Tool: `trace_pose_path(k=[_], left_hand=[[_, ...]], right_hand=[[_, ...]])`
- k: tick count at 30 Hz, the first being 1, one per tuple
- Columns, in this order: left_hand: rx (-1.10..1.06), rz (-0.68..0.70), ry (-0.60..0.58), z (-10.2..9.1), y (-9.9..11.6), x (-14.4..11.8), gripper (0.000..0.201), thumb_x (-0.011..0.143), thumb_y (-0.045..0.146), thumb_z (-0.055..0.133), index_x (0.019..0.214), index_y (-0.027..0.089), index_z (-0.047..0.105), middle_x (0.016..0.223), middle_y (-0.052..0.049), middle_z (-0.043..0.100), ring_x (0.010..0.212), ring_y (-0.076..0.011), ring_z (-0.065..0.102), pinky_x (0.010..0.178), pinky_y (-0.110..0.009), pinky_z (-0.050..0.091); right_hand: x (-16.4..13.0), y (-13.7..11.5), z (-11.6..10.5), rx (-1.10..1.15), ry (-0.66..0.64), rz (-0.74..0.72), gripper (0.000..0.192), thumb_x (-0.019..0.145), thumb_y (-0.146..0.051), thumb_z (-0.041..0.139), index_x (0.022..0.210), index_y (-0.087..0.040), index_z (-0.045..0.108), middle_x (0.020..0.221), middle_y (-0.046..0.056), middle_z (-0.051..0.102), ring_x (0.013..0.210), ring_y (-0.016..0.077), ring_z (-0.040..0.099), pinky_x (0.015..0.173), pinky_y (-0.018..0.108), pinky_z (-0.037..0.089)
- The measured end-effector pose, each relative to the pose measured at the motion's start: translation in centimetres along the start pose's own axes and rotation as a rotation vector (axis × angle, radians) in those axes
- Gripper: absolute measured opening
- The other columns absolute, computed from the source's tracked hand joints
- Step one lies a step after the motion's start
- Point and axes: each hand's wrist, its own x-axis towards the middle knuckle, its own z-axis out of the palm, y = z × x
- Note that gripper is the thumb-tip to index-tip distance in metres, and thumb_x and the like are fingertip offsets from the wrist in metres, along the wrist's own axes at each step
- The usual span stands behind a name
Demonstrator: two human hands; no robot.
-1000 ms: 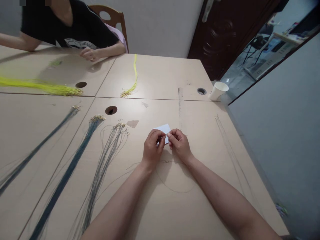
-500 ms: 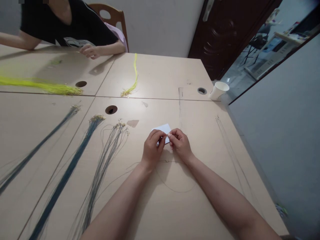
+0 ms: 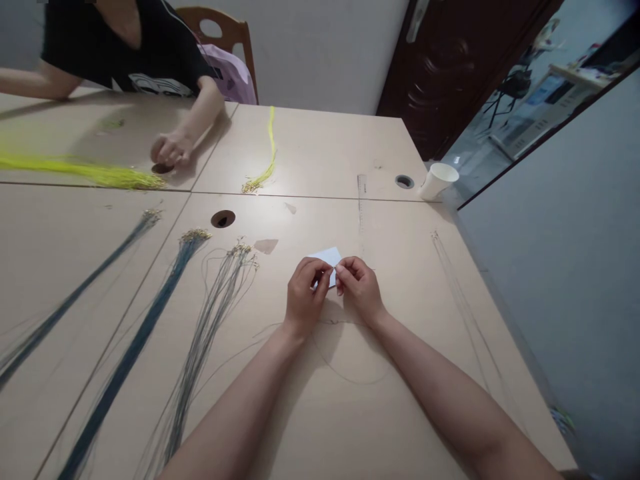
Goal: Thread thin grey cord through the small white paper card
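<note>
Left grip (image 3: 307, 287), right grip (image 3: 361, 287) — pinched (near paper (image 3: 327, 256)).

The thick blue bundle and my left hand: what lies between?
Head view: between the blue bundle and your left hand lie a grey cord bundle, a stray cord and a brownish patch.

Legible text: none that I can read from my end. Ruler (image 3: 361, 207), on the desk (image 3: 425, 287): fine graduations along one edge and a short dark mark near the far end, both too small for me to resolve into numbers. Shirt (image 3: 167, 50), on the person opposite: a pale chest print (image 3: 160, 85), which I cannot make out as lettering. Panel (image 3: 525, 139), past the door (image 3: 435, 73): small marks, unreadable to me.
</note>
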Motion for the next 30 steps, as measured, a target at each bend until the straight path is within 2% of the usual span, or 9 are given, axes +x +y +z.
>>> trace_pose_path(k=[11, 30], left_hand=[[-0.027, -0.054, -0.021, -0.16, 0.38, 0.11, 0.005, 0.082, 0.020, 0.053, 0.081, 0.016, 0.056, 0.077, -0.002, 0.055, 0.063, -0.0082, 0.049, 0.052, -0.019, 0.039], [-0.037, -0.021, -0.032, -0.19, 0.17, 0.15, 0.006, 0.082, 0.018, 0.053, 0.077, 0.017, 0.057, 0.072, -0.001, 0.055, 0.061, -0.0085, 0.047, 0.053, -0.021, 0.038]], right_hand=[[-0.03, -0.44, 0.08, -0.021, -0.015, 0.008, 0.015, 0.082, -0.033, 0.052, 0.076, -0.019, 0.050, 0.058, -0.005, 0.051, 0.047, 0.0080, 0.047, 0.049, 0.023, 0.040], [-0.07, -0.30, 0.10, -0.043, -0.004, 0.008, 0.016, 0.081, -0.035, 0.053, 0.077, -0.020, 0.049, 0.058, -0.005, 0.051, 0.047, 0.0079, 0.047, 0.048, 0.023, 0.041]])
